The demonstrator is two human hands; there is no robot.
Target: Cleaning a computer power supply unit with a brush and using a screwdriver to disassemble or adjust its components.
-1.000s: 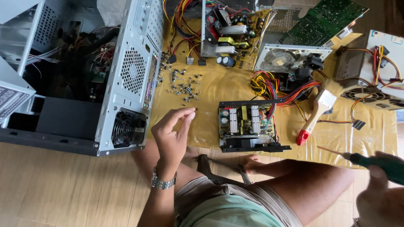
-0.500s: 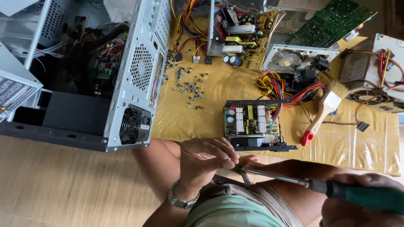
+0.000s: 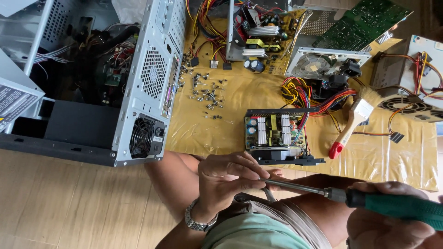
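Over the lap, the left hand (image 3: 226,177) pinches shut on the tip of the screwdriver (image 3: 350,198), whose green handle the right hand (image 3: 392,221) grips closed, apparently seating something small there, which calls for steady alignment.

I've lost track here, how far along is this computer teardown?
Done: the computer case lies open, loose screws are scattered on the yellow sheet, and one power supply is uncovered. In hand: the left hand pinches the tip of the screwdriver held by the right hand. Left: parts inside the case.
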